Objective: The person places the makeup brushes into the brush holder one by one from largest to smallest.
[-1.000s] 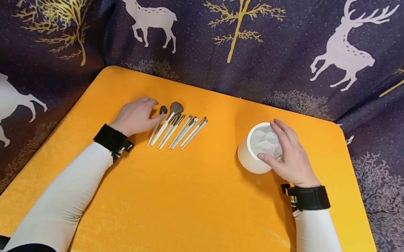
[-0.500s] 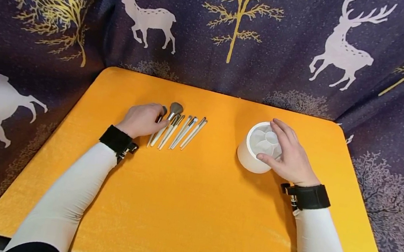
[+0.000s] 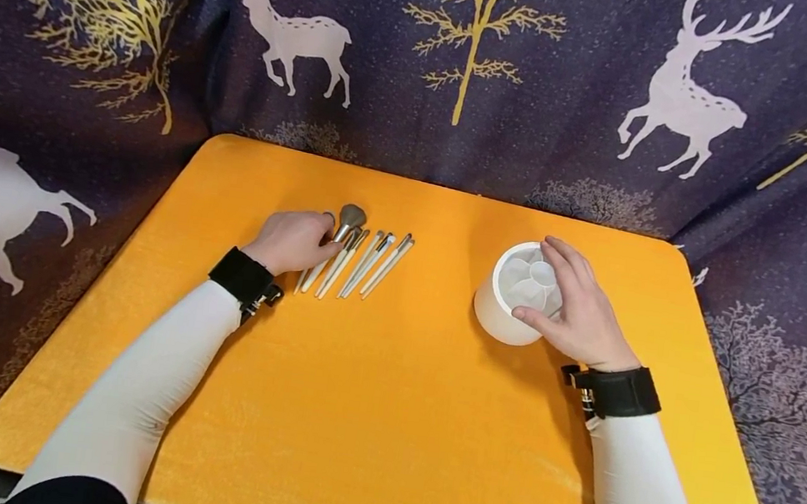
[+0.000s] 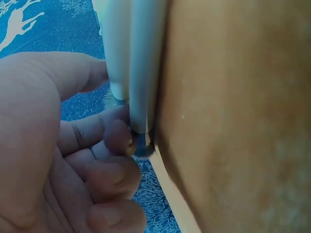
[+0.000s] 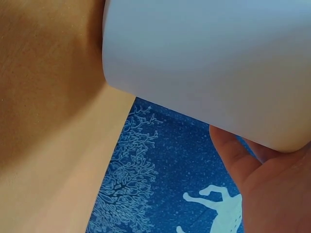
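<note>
Several makeup brushes (image 3: 370, 265) with pale handles lie side by side on the orange table, heads pointing to the far side. My left hand (image 3: 293, 240) is at the leftmost ones, its thumb and curled fingers closing round a makeup brush and covering part of it. In the left wrist view, the thumb touches one pale handle (image 4: 116, 48), and fingertips meet a second brush (image 4: 146, 68) near its dark head. A white round brush holder (image 3: 498, 310) with several inner compartments stands on the right. My right hand (image 3: 581, 312) grips its rim and side between thumb and fingers.
The orange cloth-covered table (image 3: 368, 416) has rounded corners. Behind it and at both sides hangs a dark curtain (image 3: 379, 140) printed with deer and trees. A wide stretch of table lies between the brushes and the holder.
My left hand has moved right and slightly nearer, onto the leftmost brushes, and its fingers have closed in. My right hand and the holder stay in place.
</note>
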A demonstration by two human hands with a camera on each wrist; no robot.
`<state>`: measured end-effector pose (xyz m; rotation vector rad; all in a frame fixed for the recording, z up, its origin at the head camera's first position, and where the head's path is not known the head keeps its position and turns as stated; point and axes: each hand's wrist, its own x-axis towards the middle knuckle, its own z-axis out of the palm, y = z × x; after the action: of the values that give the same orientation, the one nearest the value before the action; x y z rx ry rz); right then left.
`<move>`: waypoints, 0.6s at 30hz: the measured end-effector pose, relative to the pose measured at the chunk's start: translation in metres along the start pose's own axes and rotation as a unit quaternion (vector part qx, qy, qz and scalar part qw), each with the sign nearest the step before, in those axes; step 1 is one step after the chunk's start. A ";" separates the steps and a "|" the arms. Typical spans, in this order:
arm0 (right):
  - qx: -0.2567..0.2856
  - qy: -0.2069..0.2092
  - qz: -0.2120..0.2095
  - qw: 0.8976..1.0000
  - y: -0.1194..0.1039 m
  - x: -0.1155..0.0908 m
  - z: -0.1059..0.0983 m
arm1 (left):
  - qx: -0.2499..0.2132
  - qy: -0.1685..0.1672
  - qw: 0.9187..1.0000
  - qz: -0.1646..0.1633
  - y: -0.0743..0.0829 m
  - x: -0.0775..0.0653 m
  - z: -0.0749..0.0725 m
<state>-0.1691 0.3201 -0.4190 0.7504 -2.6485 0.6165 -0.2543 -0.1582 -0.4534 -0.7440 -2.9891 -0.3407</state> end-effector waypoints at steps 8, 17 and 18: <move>-0.005 -0.007 0.003 1.000 -0.001 0.001 -0.002 | 0.011 -0.005 1.000 -0.004 0.003 0.004 0.001; 0.001 -0.012 0.007 1.000 -0.003 -0.001 -0.003 | 0.021 -0.009 1.000 -0.014 0.007 0.007 0.000; 0.001 -0.012 0.008 1.000 -0.003 -0.001 -0.003 | 0.021 -0.010 1.000 -0.016 0.008 0.007 0.000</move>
<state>-0.1661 0.3198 -0.4158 0.7425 -2.6796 0.6187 -0.2569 -0.1484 -0.4511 -0.6999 -3.0189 -0.2730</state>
